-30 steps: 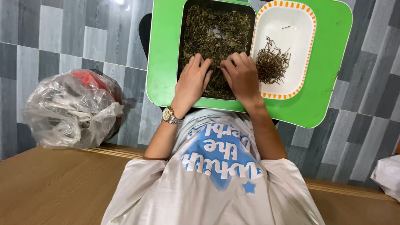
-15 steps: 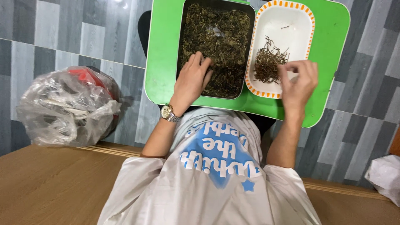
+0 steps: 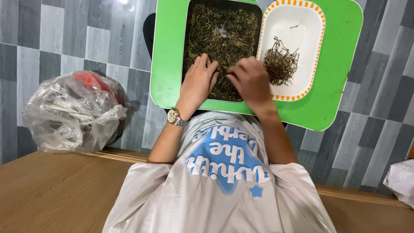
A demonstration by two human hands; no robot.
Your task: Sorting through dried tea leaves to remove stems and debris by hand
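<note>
A green tray (image 3: 340, 82) rests on my lap. On it a black tray (image 3: 224, 34) holds a bed of dried green-brown leaves and stems. Beside it on the right, a white dish with an orange dotted rim (image 3: 302, 26) holds a small pile of brown stems (image 3: 280, 64). My left hand (image 3: 196, 82), with a metal watch (image 3: 176, 117) on the wrist, lies on the leaves at the black tray's near edge, fingers spread. My right hand (image 3: 250, 80) is over the same tray's near right corner, close to the left hand. Its fingers are curled and blurred.
A clear plastic bag (image 3: 73, 112) with something red inside lies on the grey tiled floor at the left. A wooden ledge (image 3: 56, 190) runs along the bottom. Part of a white bag (image 3: 401, 179) shows at the right edge.
My right hand went from the black tray to the white dish and has come back left to the black tray. The left hand stayed on the leaves.
</note>
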